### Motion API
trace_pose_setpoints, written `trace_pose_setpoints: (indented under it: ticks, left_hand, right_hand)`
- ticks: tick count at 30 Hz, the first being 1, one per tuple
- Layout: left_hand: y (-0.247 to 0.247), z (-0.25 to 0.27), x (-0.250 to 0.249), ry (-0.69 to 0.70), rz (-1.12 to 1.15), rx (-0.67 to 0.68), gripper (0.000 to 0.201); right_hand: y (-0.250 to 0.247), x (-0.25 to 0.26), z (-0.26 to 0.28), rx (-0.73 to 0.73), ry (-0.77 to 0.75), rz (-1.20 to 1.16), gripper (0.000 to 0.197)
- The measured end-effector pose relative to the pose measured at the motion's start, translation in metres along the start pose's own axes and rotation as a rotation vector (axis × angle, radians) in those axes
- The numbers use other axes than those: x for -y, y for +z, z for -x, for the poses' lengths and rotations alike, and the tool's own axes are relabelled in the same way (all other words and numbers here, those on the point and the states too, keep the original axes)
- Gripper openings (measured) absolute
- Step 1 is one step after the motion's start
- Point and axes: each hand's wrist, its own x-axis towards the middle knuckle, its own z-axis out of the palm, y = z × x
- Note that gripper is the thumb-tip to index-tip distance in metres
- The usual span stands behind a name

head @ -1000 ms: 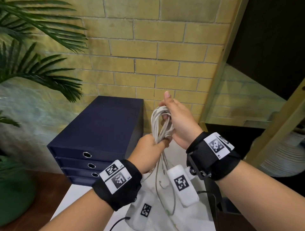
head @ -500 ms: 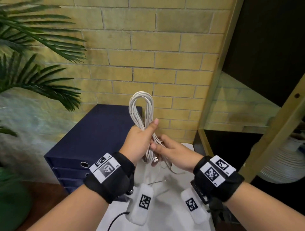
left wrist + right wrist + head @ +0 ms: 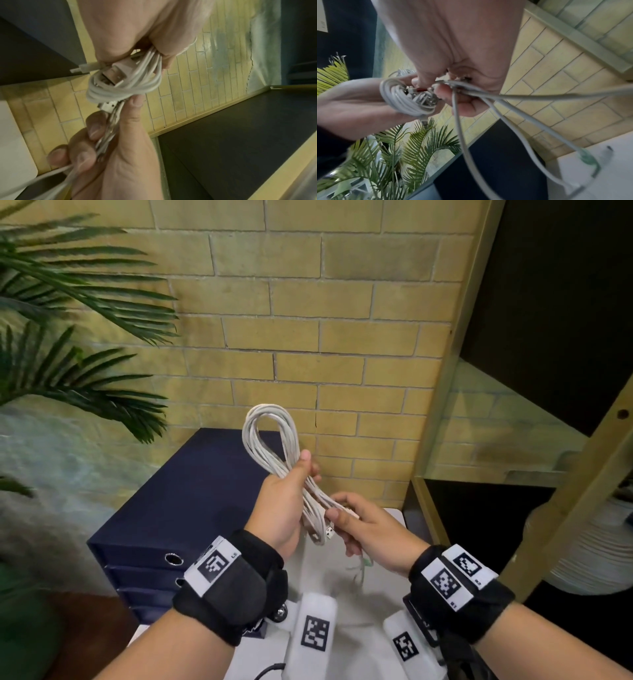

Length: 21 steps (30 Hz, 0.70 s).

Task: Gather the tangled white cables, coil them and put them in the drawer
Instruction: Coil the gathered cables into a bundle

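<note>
Yellow brick wall (image 3: 308,302) behind you, white desk (image 3: 352,642) below, and the cables up in both your hands.

Your left hand (image 3: 284,508) is clenched round the middle of the coiled white cables (image 3: 270,440), thumb on top, so the loop stands upright above your fist and in front of the dark blue drawer unit (image 3: 191,491). Your right hand (image 3: 370,529), just beside it, pinches the loose strands hanging from the bundle's lower end; a USB plug (image 3: 329,531) pokes out between your two hands. From the right wrist view, several tails drop from your fingers toward the desk, one ending in a green connector (image 3: 587,157). The drawers you can see are closed. Palm fronds (image 3: 85,337) reach in from the left, a wooden shelf frame (image 3: 442,371) stands at right, and two white marker blocks (image 3: 315,631) lie on the desk under your wrists.
</note>
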Motion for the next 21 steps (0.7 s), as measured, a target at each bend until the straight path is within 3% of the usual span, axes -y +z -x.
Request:
trace_pose_setpoints:
  ticks: [3,7,12,21]
  left_hand:
    - [-0.005,-0.005,0.002,0.013,0.014,-0.025,0.031]
    - [-0.002,-0.003,0.004,-0.045,0.149,-0.002,0.025]
    - [0.005,-0.001,0.005,-0.013,0.294,-0.034,0.019]
    - [0.007,0.000,0.008,0.036,0.248,-0.049,0.026]
  right_hand:
    - [-0.001,-0.010,0.002,0.002,-0.002,0.104,0.019]
    - [0.002,-0.017,0.001,-0.028,-0.056,0.385,0.025]
    - [0.003,-0.015,-0.003,-0.020,-0.046,0.315,0.037]
    - [0.003,-0.009,-0.001,0.008,-0.037,0.279,0.036]
